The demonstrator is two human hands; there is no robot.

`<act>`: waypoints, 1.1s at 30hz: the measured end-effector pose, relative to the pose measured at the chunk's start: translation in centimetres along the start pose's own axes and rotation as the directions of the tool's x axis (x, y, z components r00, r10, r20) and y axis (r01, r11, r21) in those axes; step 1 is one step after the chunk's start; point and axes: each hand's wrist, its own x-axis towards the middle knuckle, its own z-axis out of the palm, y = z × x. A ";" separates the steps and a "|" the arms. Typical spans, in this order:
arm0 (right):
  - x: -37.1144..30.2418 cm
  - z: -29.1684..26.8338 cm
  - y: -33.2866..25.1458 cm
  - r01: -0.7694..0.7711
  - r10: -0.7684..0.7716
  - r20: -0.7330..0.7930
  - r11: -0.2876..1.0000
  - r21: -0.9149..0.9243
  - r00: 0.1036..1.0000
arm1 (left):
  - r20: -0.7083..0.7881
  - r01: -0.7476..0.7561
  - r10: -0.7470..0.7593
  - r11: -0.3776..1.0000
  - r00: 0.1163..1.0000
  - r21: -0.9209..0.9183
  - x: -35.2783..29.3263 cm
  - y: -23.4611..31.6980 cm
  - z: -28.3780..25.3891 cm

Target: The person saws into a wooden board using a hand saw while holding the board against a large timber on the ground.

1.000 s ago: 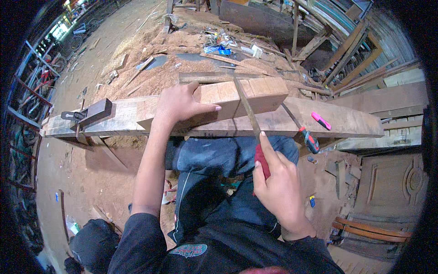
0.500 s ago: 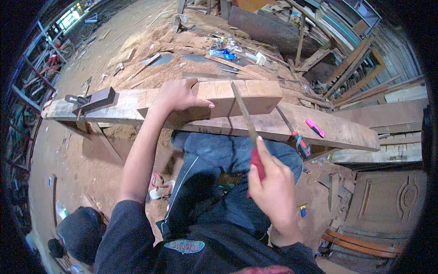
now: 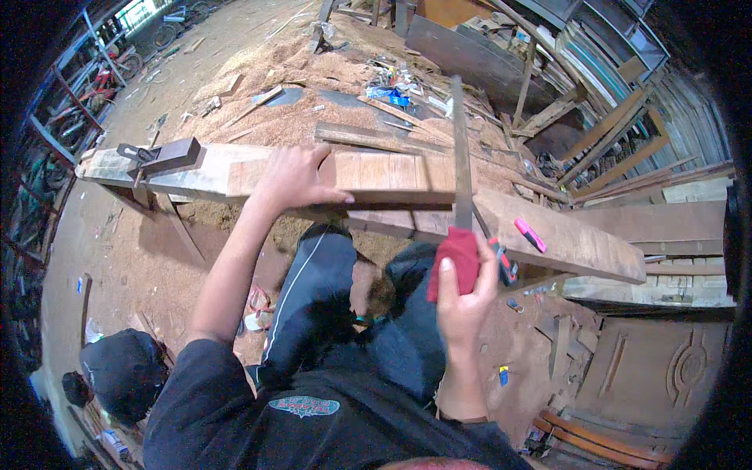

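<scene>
Pulled away from its slant across the wooden block (image 3: 376,172), the red-handled blade (image 3: 460,149) has swung to the right and points nearly straight away from the person; the block itself shows more of its lined upper face than half a second ago. Right hand (image 3: 470,294): fingers and thumb grasping the red handle; the blade crosses the block's right end in view, but whether it touches cannot be told. Left hand (image 3: 294,178): clamped over the block toward its left part, thumb along the near side, fingers over the top; the block lies along the thick plank worktop (image 3: 587,243); a hand plane (image 3: 168,159) sits at its left end; a pink marker (image 3: 530,235) and a red-and-black-handled tool (image 3: 507,262), partly hidden, lie right of the block.
</scene>
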 end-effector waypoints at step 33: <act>-11.5 -1.9 5.4 -0.503 0.455 0.301 0.858 0.103 0.838 | 0.032 -0.288 0.298 0.883 0.954 0.371 -8.8 3.2 4.3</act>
